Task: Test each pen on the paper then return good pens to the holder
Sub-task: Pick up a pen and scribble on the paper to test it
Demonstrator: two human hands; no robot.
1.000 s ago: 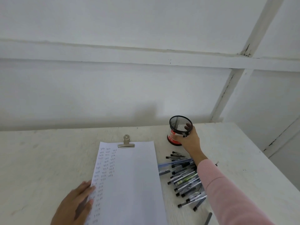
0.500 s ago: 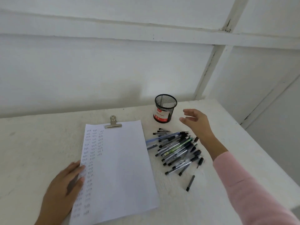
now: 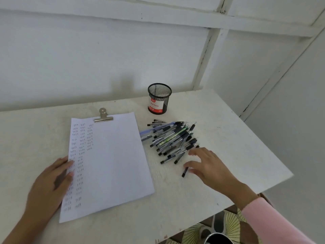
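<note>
A white sheet of paper (image 3: 112,161) lies on the table, held at its top by a metal clip (image 3: 103,117), with columns of small pen marks down its left side. My left hand (image 3: 52,180) rests flat on the paper's left edge. To the right lies a heap of several pens (image 3: 173,140). A single dark pen (image 3: 185,171) lies apart at the heap's near side. My right hand (image 3: 209,166) hovers over it, fingers spread, holding nothing. The black mesh pen holder (image 3: 159,98) stands upright behind the heap and looks empty.
The white table (image 3: 237,138) ends in an edge close on the right and near side. Below that edge are a patterned floor (image 3: 226,224) and a dark round container (image 3: 219,239). White walls stand right behind the table.
My right hand let go of the holder, drew back toward me and came down at the near edge of the pen heap. The camera tilted downward. My left hand stayed on the paper.
</note>
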